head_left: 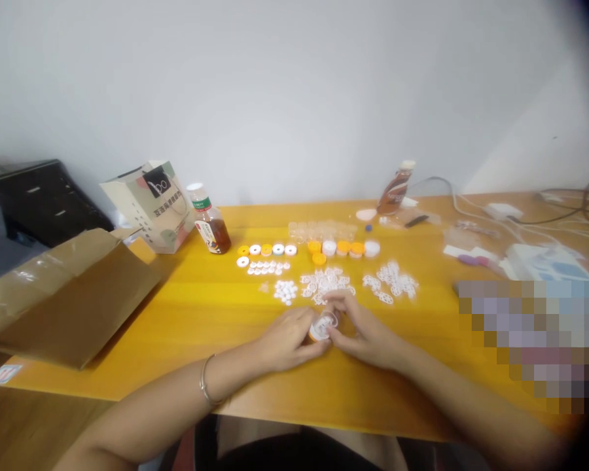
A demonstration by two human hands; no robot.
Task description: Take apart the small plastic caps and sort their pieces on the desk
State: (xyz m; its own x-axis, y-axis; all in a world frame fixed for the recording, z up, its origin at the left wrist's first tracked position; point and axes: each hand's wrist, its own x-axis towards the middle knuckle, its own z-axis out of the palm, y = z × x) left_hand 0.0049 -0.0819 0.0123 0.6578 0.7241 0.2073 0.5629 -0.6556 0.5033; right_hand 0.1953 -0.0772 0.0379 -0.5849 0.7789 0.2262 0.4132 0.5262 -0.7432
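Note:
My left hand (290, 340) is wrapped round a small round container (322, 326) with an orange base and whitish parts on top. My right hand (362, 332) has thumb and fingers at its right side, round a clear ring-like part at its top. Just beyond the hands lie white perforated pieces (326, 281) in a loose pile, with more such pieces (397, 280) to the right. White round pieces (285, 292) are clustered at the left. Behind them stand orange and white caps (342, 248), rings (266, 250) and clear cups (321, 231) in rows.
An open cardboard box (78, 307) takes up the table's left side, near a paper bag (160, 206) and a bottle of brown liquid (210, 226). Another bottle (395, 190) stands at the back. Cables (464, 203) and a white adapter (503, 210) lie at the right.

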